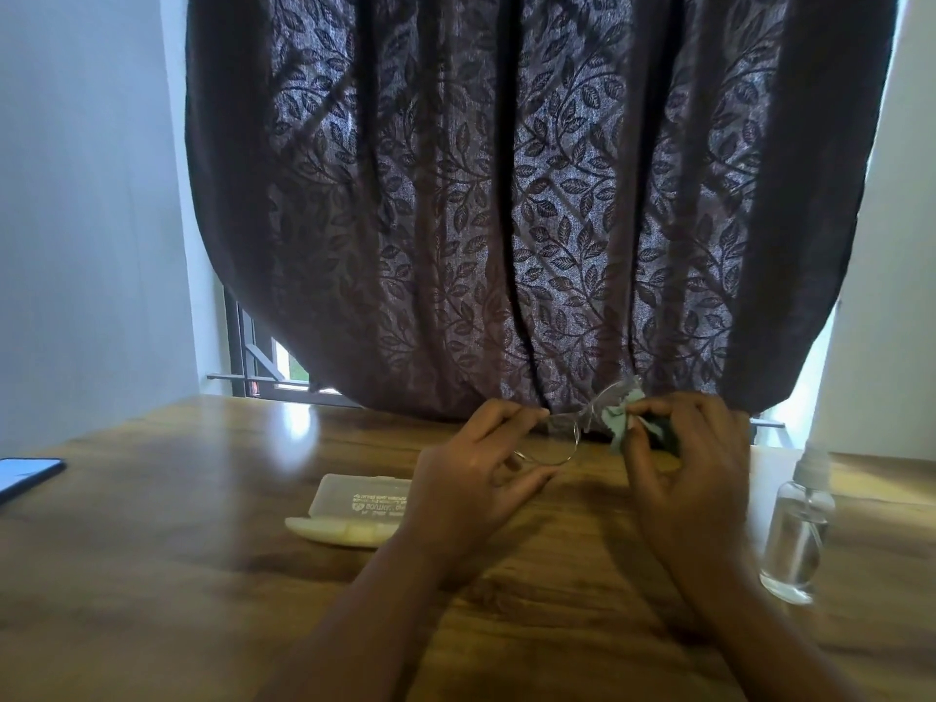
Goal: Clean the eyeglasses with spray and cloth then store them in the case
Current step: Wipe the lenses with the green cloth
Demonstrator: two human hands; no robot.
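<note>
While our left hand (pixel 468 466) pinches the glasses (pixel 562 430) above the table's (pixel 152 575) far edge, our right hand (pixel 678 448) pinches the cloth (pixel 619 429) on one lens; we should rub lightly, steadying the frame.

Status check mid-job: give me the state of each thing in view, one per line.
eyeglasses: held up over the table, unfolded
cloth: pinched against one lens
left hand: grips the glasses frame
right hand: pinches the cloth
case: open, nothing seen inside
spray bottle: upright, part full
phone: screen lit
curtain: drawn
</note>
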